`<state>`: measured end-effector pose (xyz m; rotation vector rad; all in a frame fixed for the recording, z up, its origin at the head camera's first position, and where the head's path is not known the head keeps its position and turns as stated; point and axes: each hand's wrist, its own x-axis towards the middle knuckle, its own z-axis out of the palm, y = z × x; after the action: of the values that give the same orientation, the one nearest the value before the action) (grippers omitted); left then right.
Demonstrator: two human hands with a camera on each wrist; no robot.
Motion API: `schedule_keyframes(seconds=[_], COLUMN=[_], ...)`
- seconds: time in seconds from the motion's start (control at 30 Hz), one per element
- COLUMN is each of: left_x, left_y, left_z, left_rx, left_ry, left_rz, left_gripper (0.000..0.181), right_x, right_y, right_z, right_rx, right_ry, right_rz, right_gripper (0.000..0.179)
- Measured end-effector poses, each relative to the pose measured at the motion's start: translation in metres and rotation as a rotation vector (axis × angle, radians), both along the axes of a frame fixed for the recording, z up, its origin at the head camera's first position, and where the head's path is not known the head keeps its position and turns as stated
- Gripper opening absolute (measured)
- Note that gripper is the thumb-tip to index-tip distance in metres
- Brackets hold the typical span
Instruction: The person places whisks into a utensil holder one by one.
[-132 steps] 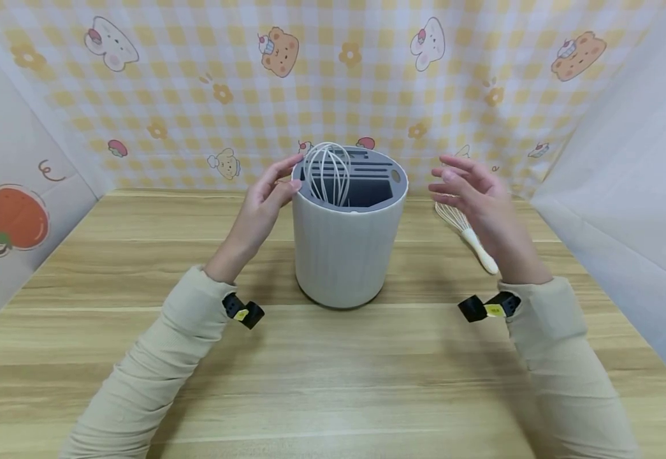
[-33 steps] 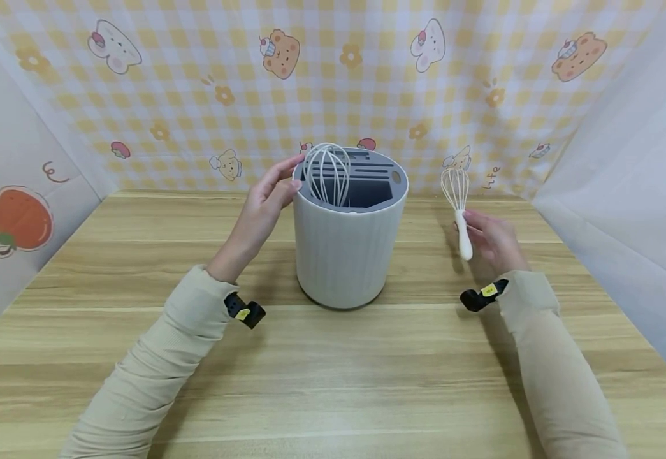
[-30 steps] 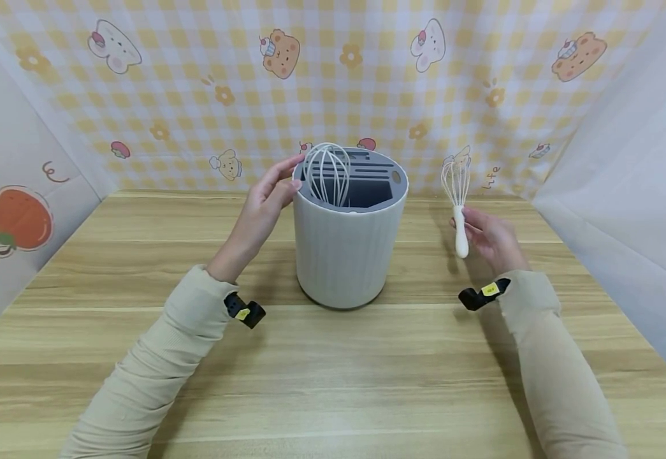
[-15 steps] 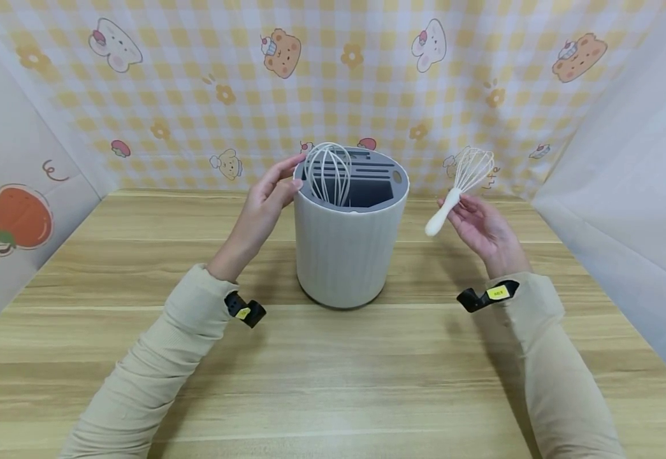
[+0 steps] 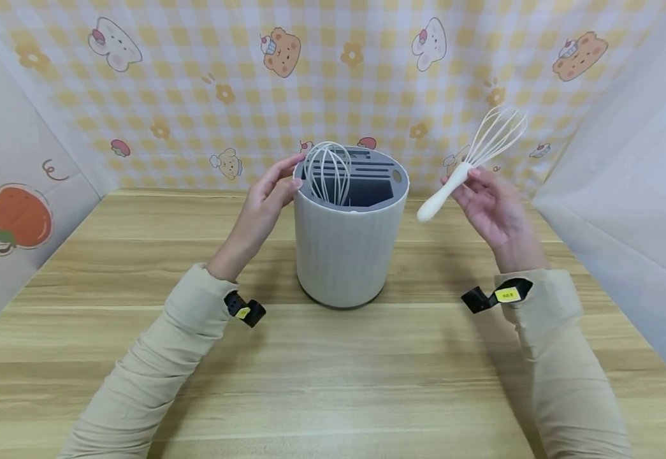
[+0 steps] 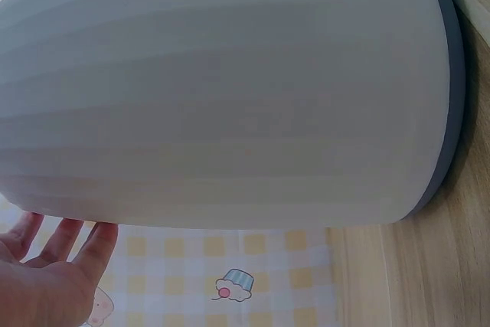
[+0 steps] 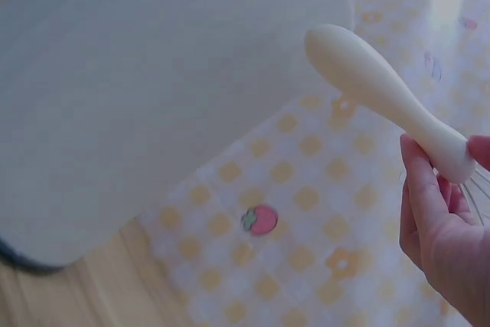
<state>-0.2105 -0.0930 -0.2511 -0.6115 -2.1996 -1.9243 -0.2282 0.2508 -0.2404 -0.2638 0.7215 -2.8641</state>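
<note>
A white ribbed utensil holder with a grey slotted top stands upright on the table. My left hand rests against its upper left side, thumb at the front of the rim; in the left wrist view the fingertips touch the wall. One whisk stands in the holder's left part, wire loops up and its handle hidden inside. To the right, my right hand pinches a second whisk near the top of its white handle. It is held above the table, tilted, wires up to the right and handle end towards the holder.
The wood-grain table runs back to a yellow checked cloth with printed cartoon animals. White cloth walls close off both sides. In the holder's top are a wide compartment and several narrow slots.
My right hand has taken the second whisk from the table, raised it and turned it so its handle end swings left towards the holder. My left hand and the holder stay in place.
</note>
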Motion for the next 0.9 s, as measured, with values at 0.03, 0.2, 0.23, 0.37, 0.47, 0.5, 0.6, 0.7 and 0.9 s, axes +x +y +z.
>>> schedule_keyframes(seconds=[0.03,0.2,0.23,0.37,0.47,0.5,0.6,0.7,0.9], left_x=[0.000,-0.001,-0.001,-0.002,-0.002,-0.002,-0.001,-0.001,-0.002], left_y=[0.000,0.000,0.000,0.000,0.000,0.000,0.000,0.000,0.000], left_z=[0.000,-0.001,-0.001,-0.002,-0.002,-0.002,-0.001,-0.001,-0.002], left_rx=[0.000,0.000,0.001,0.005,0.007,0.008,0.008,0.007,-0.003], left_ry=[0.000,0.000,0.000,-0.001,0.001,0.002,0.001,-0.003,-0.002], left_rz=[0.000,-0.001,-0.002,-0.004,-0.004,-0.005,-0.003,-0.001,0.001], left_gripper=[0.044,0.044,0.044,0.044,0.044,0.044,0.044,0.044,0.044], right_x=[0.001,0.009,0.010,0.014,0.015,0.015,0.015,0.016,0.018], right_y=[-0.002,-0.010,-0.013,-0.022,-0.029,-0.031,-0.037,-0.044,-0.059], right_z=[0.003,0.018,0.021,0.029,0.032,0.033,0.033,0.033,0.036], right_rx=[-0.011,-0.062,-0.069,-0.082,-0.082,-0.086,-0.078,-0.036,0.162], right_ry=[0.009,0.047,0.048,0.048,0.049,0.044,0.051,0.107,0.254], right_rz=[0.001,0.013,0.010,-0.014,-0.042,-0.052,-0.083,-0.123,-0.229], right_gripper=[0.018,0.018,0.018,0.016,0.014,0.013,0.011,0.010,0.010])
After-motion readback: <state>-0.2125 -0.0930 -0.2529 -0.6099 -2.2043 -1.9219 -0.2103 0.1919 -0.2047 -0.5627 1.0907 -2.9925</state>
